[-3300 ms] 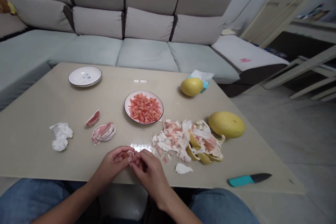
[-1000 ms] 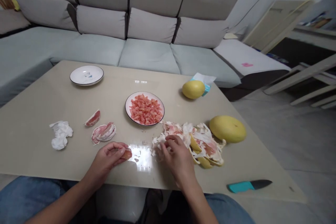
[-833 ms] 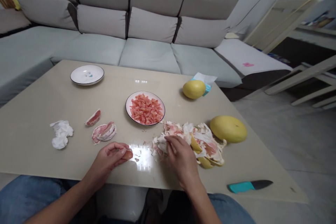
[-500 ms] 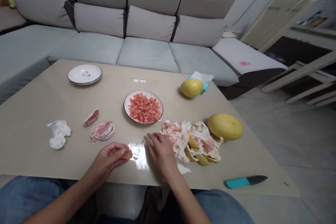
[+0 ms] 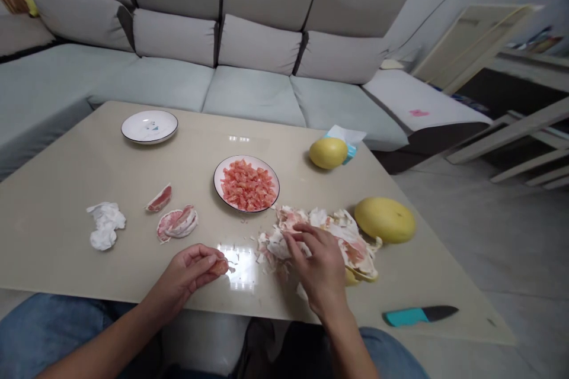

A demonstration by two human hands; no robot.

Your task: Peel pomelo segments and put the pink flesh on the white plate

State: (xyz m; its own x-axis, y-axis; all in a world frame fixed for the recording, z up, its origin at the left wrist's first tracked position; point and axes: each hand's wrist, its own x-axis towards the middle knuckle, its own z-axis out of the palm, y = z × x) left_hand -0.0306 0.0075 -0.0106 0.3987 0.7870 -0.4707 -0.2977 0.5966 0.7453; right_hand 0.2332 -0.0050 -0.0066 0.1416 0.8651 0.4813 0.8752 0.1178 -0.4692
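Observation:
My left hand pinches a piece of pink pomelo flesh between thumb and fingers, just above the table near its front edge. My right hand hovers at the heap of pomelo peel and white membrane, its fingers bent and slightly apart, nothing visible between them. Loose scraps of membrane lie to the left of that hand. Beyond both hands stands a dark-rimmed plate full of small pink pomelo pieces. Left of it lie partly peeled pomelo segments and one single segment.
Two whole yellow pomelos, one nearer and one farther, sit at the right. The farther one is beside a tissue pack. A teal-handled knife lies front right. Crumpled tissue and another plate are at left.
My right hand has moved right, from the tabletop to over the peel heap, and more scraps show where it was. My left hand still holds the pomelo piece. The view shifted slightly.

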